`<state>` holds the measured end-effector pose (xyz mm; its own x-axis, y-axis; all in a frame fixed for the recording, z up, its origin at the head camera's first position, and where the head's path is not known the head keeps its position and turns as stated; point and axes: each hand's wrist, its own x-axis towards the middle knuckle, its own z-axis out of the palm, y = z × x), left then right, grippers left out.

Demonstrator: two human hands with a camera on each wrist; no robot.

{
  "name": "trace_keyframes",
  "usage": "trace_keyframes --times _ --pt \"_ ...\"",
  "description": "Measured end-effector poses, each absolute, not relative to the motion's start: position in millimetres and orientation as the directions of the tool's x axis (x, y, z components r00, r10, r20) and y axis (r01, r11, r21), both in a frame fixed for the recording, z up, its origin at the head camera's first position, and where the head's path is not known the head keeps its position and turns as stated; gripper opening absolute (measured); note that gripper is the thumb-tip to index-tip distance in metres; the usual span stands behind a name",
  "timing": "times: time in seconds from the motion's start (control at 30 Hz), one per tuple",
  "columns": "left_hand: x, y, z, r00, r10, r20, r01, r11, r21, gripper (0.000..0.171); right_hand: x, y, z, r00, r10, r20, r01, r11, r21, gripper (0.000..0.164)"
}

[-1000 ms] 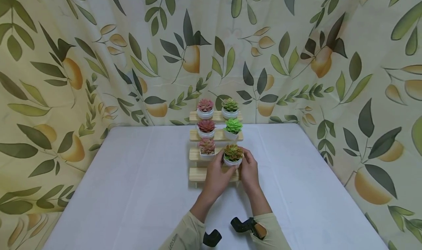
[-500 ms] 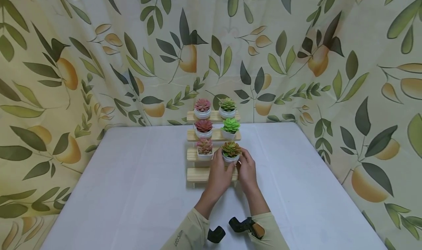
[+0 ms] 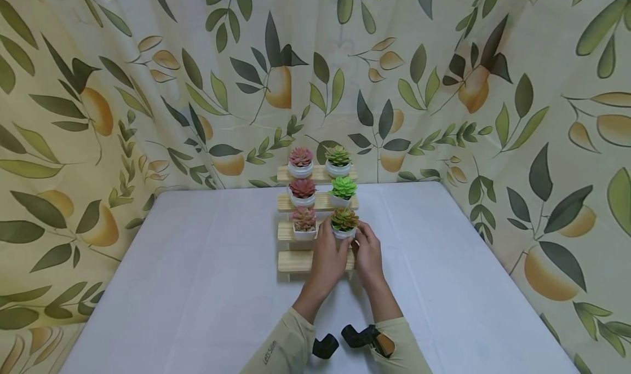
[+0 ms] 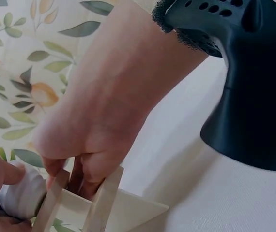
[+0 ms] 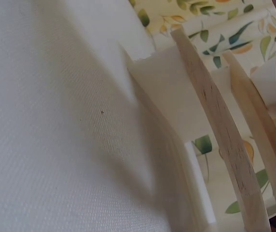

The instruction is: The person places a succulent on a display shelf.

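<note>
A potted succulent [image 3: 344, 219] with brownish-green leaves and a white pot stands over the right side of the third tier of a wooden step rack [image 3: 294, 261]. My left hand [image 3: 327, 258] grips the pot from the left; the left wrist view shows its thumb and fingers around the white pot [image 4: 23, 193]. On the other side my right hand [image 3: 368, 254] has curled fingers at the pot's right side. Its fingers [image 4: 95, 171] reach down by the rack's boards in the left wrist view. Whether the pot's base touches the board is hidden by the hands.
Left of the held pot is a pinkish succulent [image 3: 304, 224] in a square white pot. Higher tiers carry a dark red [image 3: 302, 191], bright green [image 3: 343, 190], pink [image 3: 300, 162] and green succulent [image 3: 338, 160]. White cloth [image 3: 212, 286] covers the table before a leaf-patterned curtain [image 3: 325, 45].
The held succulent has moved slightly away from me and settled toward the third tier, both hands with it. The head view has shifted a little, sliding the whole scene left.
</note>
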<state>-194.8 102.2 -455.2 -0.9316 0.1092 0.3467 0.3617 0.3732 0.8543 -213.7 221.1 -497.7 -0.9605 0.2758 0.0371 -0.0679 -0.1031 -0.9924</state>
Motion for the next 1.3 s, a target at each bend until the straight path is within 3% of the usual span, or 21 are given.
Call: trace_keyframes --times 0.2,0.37,0.8,1.3 --pt "-195.5 103.7 -454.2 -0.948 0.126 0.294 0.318 0.459 0.829 0.068 -213.3 219.7 -497.5 -0.959 0.280 0.040 -0.071 -0.103 -0.992 0.037" --pt "-196.2 104.7 -455.8 -0.936 0.118 0.331 0.343 0.507 0.791 0.070 -213.1 218.5 -495.8 -0.958 0.283 0.044 -0.078 -0.110 -0.991 0.038" --pt "-186.7 101.0 -460.7 -0.946 0.133 0.295 0.323 0.449 0.833 0.085 -212.3 220.6 -496.0 -0.962 0.270 0.036 -0.063 -0.093 -0.994 0.037" --pt "-165.9 81.3 -464.5 -0.939 0.217 0.265 0.339 0.475 0.812 0.086 -212.9 220.0 -494.1 -0.964 0.267 0.018 -0.039 -0.074 -0.997 0.039"
